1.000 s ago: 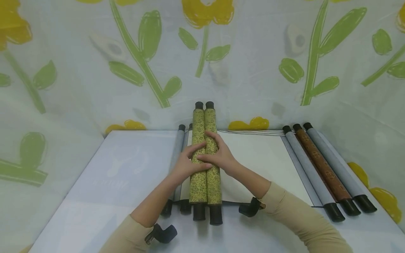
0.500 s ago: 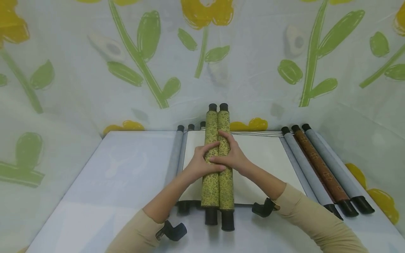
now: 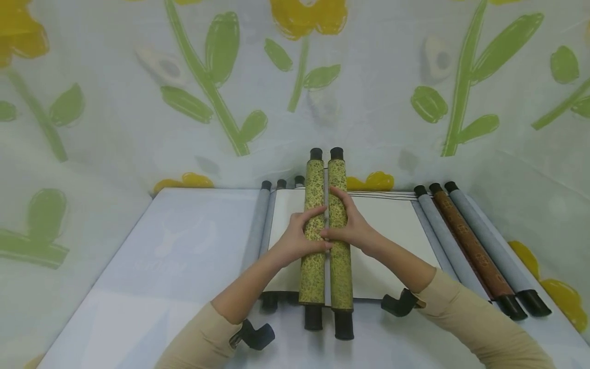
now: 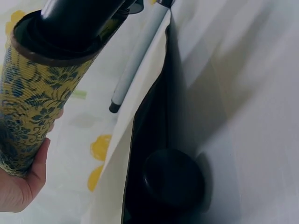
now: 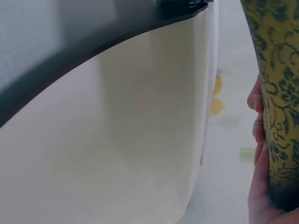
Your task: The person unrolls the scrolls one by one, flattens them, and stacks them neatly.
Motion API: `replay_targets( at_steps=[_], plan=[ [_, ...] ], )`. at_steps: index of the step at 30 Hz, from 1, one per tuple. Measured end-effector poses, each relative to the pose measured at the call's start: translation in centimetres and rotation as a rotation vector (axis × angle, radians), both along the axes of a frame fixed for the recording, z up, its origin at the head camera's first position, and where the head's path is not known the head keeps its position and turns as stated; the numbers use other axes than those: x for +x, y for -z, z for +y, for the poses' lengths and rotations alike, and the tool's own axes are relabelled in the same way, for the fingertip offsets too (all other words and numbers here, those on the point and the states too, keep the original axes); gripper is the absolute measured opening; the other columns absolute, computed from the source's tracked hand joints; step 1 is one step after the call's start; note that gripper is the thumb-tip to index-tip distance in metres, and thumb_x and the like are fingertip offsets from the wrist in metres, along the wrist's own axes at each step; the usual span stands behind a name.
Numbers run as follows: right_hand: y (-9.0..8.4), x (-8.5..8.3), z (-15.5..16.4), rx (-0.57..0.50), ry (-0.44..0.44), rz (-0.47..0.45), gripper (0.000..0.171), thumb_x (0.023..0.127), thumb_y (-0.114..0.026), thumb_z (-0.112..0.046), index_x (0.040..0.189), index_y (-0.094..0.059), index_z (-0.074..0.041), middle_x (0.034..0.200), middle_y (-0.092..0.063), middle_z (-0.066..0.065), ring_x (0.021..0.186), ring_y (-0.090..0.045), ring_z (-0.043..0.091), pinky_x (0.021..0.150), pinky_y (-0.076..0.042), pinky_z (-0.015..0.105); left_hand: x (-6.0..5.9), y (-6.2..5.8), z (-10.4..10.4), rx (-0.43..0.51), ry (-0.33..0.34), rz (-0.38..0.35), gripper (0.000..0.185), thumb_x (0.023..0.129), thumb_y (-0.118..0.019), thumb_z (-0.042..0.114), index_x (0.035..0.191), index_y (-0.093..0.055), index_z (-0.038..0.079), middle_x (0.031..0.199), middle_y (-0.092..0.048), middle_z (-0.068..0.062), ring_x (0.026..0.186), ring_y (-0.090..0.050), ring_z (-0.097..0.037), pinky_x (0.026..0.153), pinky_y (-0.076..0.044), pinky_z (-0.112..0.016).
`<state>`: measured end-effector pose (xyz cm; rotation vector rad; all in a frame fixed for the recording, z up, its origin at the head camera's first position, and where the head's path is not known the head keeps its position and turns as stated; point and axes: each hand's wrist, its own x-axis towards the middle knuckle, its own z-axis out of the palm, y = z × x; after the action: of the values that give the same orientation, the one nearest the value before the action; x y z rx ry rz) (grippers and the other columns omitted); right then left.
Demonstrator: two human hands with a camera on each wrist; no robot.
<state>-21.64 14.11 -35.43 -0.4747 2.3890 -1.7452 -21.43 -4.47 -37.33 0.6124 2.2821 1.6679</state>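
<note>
On the counter (image 3: pixel 175 246) I see the cream scroll (image 3: pixel 392 225) spread open. Above it, my left hand (image 3: pixel 299 238) and right hand (image 3: pixel 352 230) each grip one roll of the yellow patterned scroll (image 3: pixel 315 266), barely parted; unrolling has only begun, I judge.

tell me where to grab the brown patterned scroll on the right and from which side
Grip the brown scroll around the middle of its shaft, coming down from above. It lies flat, wedged between two grey scrolls that seem to touch its sides, so a side approach is likely blocked. Alternatively, pinch its black end cap, which pokes out toward the person at the near end.
</note>
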Motion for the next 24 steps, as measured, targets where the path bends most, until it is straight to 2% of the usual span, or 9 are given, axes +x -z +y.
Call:
replay_targets(
  at_steps=[3, 5, 8, 11, 13, 15, 18, 20, 24],
  plan=[
    [-0.1, 0.0, 0.3, -0.002, 0.007, -0.019, 0.102, 0.076, -0.074, -0.005, 0.152, -0.008, -0.024, 0.153, -0.013, 0.016, 0.131, -0.031, 0.040, 0.102, -0.033, 0.056, 0.1, -0.2, 0.0, 0.001, 0.001, -0.023, 0.080, 0.075, -0.076, 0.018, 0.144, -0.039, 0.031, 0.145, -0.021, -0.016, 0.132, -0.023, -0.031, 0.101, -0.034, -0.056],
    [-0.1, -0.1, 0.5, 0.019, 0.032, -0.032, 0.103, 0.074, -0.071, -0.001, 0.152, -0.009, -0.024, 0.155, -0.011, 0.015, 0.133, -0.028, 0.039, 0.102, -0.033, 0.057, 0.2, -0.4, 0.0, -0.011, 0.002, -0.048, 0.081, 0.074, -0.073, 0.013, 0.144, -0.038, 0.032, 0.144, -0.021, -0.018, 0.130, -0.026, -0.032, 0.096, -0.039, -0.051],
    [-0.1, 0.0, 0.7, 0.048, 0.074, -0.048, 0.103, 0.070, -0.066, 0.004, 0.152, -0.011, -0.023, 0.157, -0.007, 0.012, 0.138, -0.019, 0.037, 0.101, -0.033, 0.056, 0.3, -0.7, 0.1, -0.021, -0.006, -0.096, 0.081, 0.073, -0.067, 0.006, 0.144, -0.039, 0.033, 0.146, -0.018, -0.021, 0.130, -0.027, -0.036, 0.080, -0.046, -0.039],
    [-0.1, -0.1, 0.8, 0.035, 0.113, -0.072, 0.101, 0.068, -0.060, 0.008, 0.152, -0.013, -0.023, 0.157, -0.008, 0.011, 0.132, -0.025, 0.037, 0.091, -0.038, 0.046, 0.1, -0.8, 0.4, 0.005, -0.047, -0.116, 0.078, 0.071, -0.060, 0.001, 0.141, -0.043, 0.031, 0.148, -0.019, -0.021, 0.131, -0.026, -0.038, 0.071, -0.043, -0.032],
    [-0.1, -0.1, 0.9, 0.025, 0.137, -0.086, 0.101, 0.068, -0.057, 0.009, 0.152, -0.014, -0.023, 0.157, -0.011, 0.012, 0.123, -0.031, 0.035, 0.084, -0.038, 0.040, -0.1, -0.5, 0.5, 0.048, -0.083, -0.100, 0.075, 0.070, -0.059, -0.001, 0.139, -0.048, 0.026, 0.150, -0.024, -0.017, 0.132, -0.027, -0.035, 0.074, -0.045, -0.034],
    [0.0, -0.1, 0.8, 0.010, 0.161, -0.090, 0.100, 0.068, -0.057, 0.010, 0.152, -0.015, -0.023, 0.156, -0.014, 0.012, 0.118, -0.034, 0.034, 0.082, -0.040, 0.039, -0.4, 0.0, 0.6, 0.076, -0.115, -0.071, 0.069, 0.072, -0.063, 0.001, 0.137, -0.051, 0.021, 0.148, -0.034, -0.012, 0.134, -0.029, -0.031, 0.088, -0.045, -0.040],
    [0.2, -0.1, 0.7, 0.022, 0.187, -0.067, 0.100, 0.069, -0.064, 0.008, 0.152, -0.017, -0.021, 0.156, -0.015, 0.011, 0.128, -0.031, 0.034, 0.092, -0.040, 0.043, -0.6, 0.5, 0.7, 0.097, -0.142, -0.039, 0.066, 0.073, -0.071, 0.005, 0.135, -0.053, 0.017, 0.145, -0.042, -0.007, 0.136, -0.031, -0.028, 0.105, -0.034, -0.049],
    [0.3, -0.1, 0.6, 0.030, 0.195, -0.052, 0.101, 0.069, -0.067, 0.008, 0.152, -0.017, -0.020, 0.157, -0.015, 0.011, 0.132, -0.029, 0.035, 0.097, -0.038, 0.048, -0.7, 0.7, 0.7, 0.097, -0.149, -0.032, 0.066, 0.073, -0.075, 0.007, 0.135, -0.053, 0.017, 0.145, -0.042, -0.007, 0.138, -0.029, -0.029, 0.108, -0.029, -0.052],
    [0.3, -0.1, 0.7, 0.043, 0.196, -0.056, 0.103, 0.068, -0.066, 0.009, 0.152, -0.015, -0.020, 0.157, -0.013, 0.013, 0.133, -0.028, 0.036, 0.100, -0.036, 0.050, -0.7, 0.7, 0.7, 0.103, -0.156, -0.024, 0.068, 0.071, -0.070, 0.001, 0.135, -0.053, 0.015, 0.143, -0.042, -0.010, 0.131, -0.036, -0.029, 0.101, -0.039, -0.046]
  ],
)
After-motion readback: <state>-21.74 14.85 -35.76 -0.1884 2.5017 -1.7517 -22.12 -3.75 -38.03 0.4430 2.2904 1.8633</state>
